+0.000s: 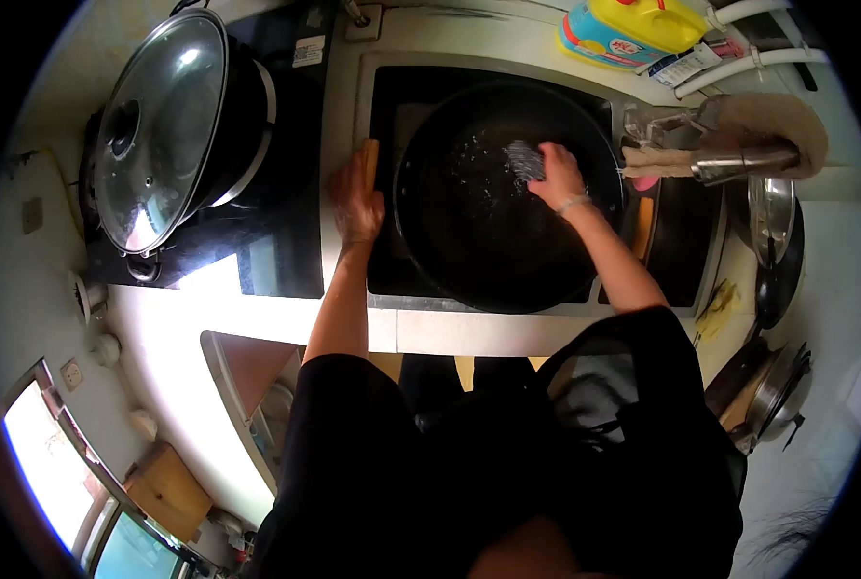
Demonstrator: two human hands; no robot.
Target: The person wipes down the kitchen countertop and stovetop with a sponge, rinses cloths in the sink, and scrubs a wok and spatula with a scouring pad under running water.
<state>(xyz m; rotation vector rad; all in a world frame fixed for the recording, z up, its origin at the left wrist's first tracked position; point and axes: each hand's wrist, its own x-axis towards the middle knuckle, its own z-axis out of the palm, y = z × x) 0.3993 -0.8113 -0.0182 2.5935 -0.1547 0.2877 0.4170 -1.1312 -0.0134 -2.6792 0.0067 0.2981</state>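
Observation:
A large black wok (488, 232) rests over the sink (377, 60), with a little water and white bubbles inside it. My left hand (356, 205) is closed around the wok's wooden handle (371, 166) on the left. Inside the wok, my right hand (560, 179) grips a silvery mesh scrubber (524, 161), which looks like steel wool. The scrubber touches or hovers just over the wok's inner surface; I cannot tell which. A second wooden handle (644, 224) sticks out at the wok's right.
Left of the sink, a pot with a glass lid (165, 125) stands on a black glass cooktop (281, 232). A faucet (744, 162) with cloth around it juts in from the right. Behind is a yellow detergent jug (633, 34). Pans and lids (778, 391) line the right wall.

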